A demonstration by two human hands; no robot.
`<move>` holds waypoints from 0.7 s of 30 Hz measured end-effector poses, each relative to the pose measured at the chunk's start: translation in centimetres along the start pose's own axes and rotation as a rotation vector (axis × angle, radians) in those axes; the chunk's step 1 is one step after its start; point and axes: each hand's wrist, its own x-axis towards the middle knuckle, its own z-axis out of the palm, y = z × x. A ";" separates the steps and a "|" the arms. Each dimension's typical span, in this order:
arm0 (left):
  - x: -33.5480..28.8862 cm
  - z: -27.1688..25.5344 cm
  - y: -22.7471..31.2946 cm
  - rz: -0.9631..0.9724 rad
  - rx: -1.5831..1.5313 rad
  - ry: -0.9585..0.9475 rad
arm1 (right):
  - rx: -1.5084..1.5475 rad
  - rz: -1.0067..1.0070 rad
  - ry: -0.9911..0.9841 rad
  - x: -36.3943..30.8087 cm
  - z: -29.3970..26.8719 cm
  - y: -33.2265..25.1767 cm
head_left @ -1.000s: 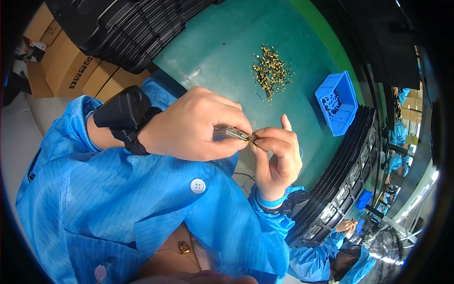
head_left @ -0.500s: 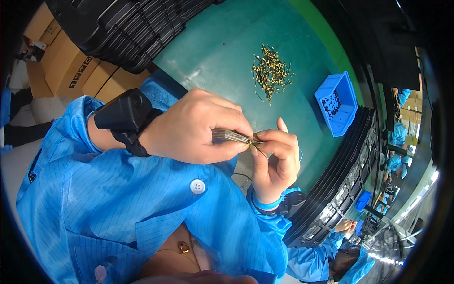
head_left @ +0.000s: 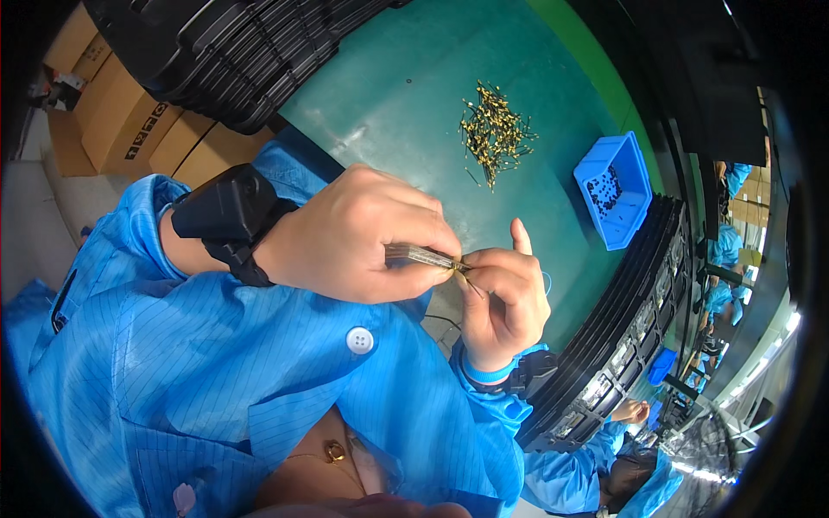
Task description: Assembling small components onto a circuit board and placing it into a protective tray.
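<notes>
My left hand (head_left: 367, 233) is closed, its thumb and fingers pinching a flat bundle of thin metallic strips (head_left: 416, 252). The bundle's right end pokes out between the fingertips, where a yellowish bit shows. There my right hand (head_left: 505, 289) meets it, thumb and fingers pinched on a thin dark pin-like piece (head_left: 474, 286), with one finger raised. The fingertips hide most of that piece. Beyond my hands, a loose pile of small black-and-gold pins (head_left: 496, 134) lies on the green table mat (head_left: 389, 112).
A blue bin (head_left: 643, 186) with small black parts stands at the table's right. Stacked black trays (head_left: 604, 345) rise along the right side, and more black crates (head_left: 233, 52) at the upper left. Cardboard boxes (head_left: 121, 121) sit left; a co-worker's blue sleeve (head_left: 561, 479) is lower right.
The bundle has tilted slightly between my left fingers. My right hand's raised finger stands straighter. The person at the far left edge has mostly left view.
</notes>
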 end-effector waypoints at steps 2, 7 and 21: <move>0.0 0.0 0.0 0.021 0.006 0.013 | 0.003 0.003 -0.007 0.0 0.0 0.0; 0.0 0.0 0.0 0.023 0.011 -0.001 | 0.011 -0.007 -0.005 0.0 -0.1 0.0; -0.1 -0.1 -0.2 0.079 0.015 -0.016 | -0.009 -0.003 -0.013 -0.1 -0.1 -0.4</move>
